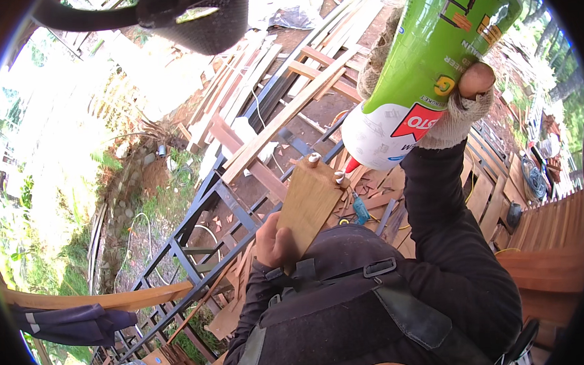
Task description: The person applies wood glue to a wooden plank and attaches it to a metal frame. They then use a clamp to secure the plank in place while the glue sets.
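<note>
My left hand [275, 244] clasps the board [313, 211] near its lower end, thumb laid against it, while my right hand [463, 111], in a knit glove with its thumb tip bare, closes around the bottle [402, 87]. Green above and white toward its mouth, the bottle is upended over the board's far right corner. Its red nozzle [351, 166] points at the nearer of two pegs [339, 177] on the board's far end; whether they touch, I cannot tell. Both pegs carry white stuff, glue by my reading.

Good work here, I judge, calls for a firm left grip and a light, even squeeze, the nozzle close to the wood and turned around each peg so the coat covers every side without running down the board's face. Too hard a squeeze could flood the end.

Beyond the board lie stacked planks [302, 122]; a dark metal frame [230, 209] runs along its left. To its right sit a teal drill [360, 208] and scattered offcuts [380, 198]. Farther off, left of and below the board, hangs a dark jacket [75, 324].
</note>
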